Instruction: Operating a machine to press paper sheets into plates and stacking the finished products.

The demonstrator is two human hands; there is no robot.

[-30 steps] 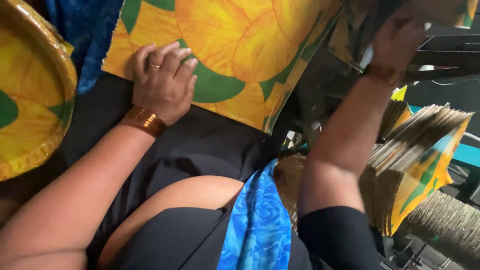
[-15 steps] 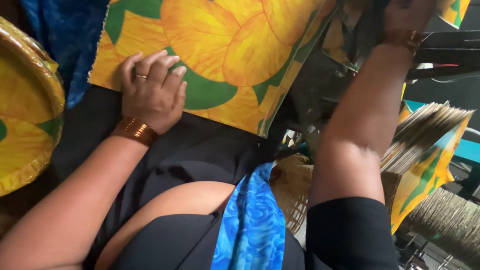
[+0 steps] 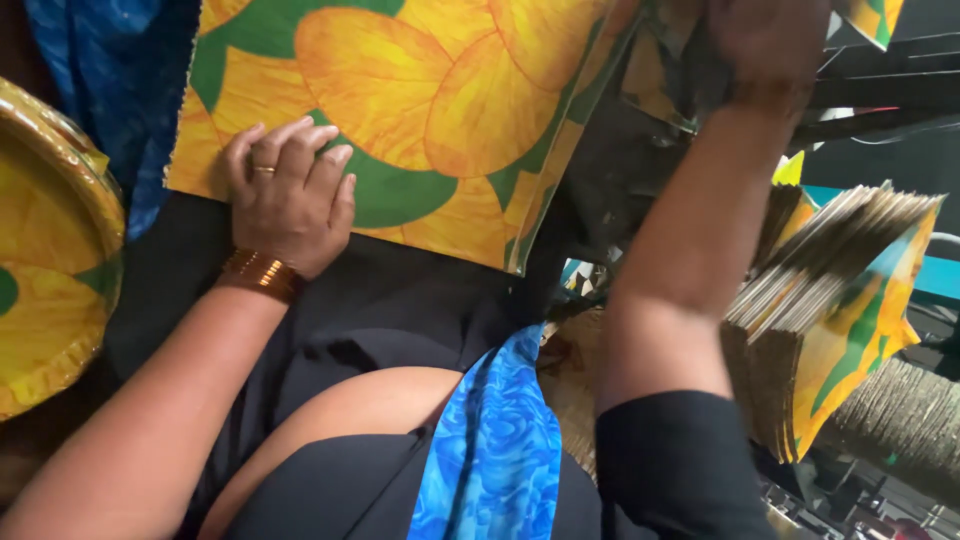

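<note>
My left hand (image 3: 288, 200), with a ring and gold bangles at the wrist, rests palm down on the near edge of a large yellow and green flower-printed sheet (image 3: 450, 110) lying across my black-clothed lap. My right hand (image 3: 765, 40) is raised at the top right, blurred, against dark machine parts (image 3: 880, 90); whether it grips anything is unclear. A thick stack of the same printed sheets (image 3: 840, 310) stands fanned out under my right forearm.
A pile of formed yellow-and-green paper plates (image 3: 55, 280) sits at the far left. Blue patterned cloth (image 3: 495, 450) hangs down my front. A coarse woven roll (image 3: 900, 430) lies at the lower right beside the sheet stack.
My right hand has risen further toward the top edge. The view has shifted, and the left hand sits a little lower on the printed sheet.
</note>
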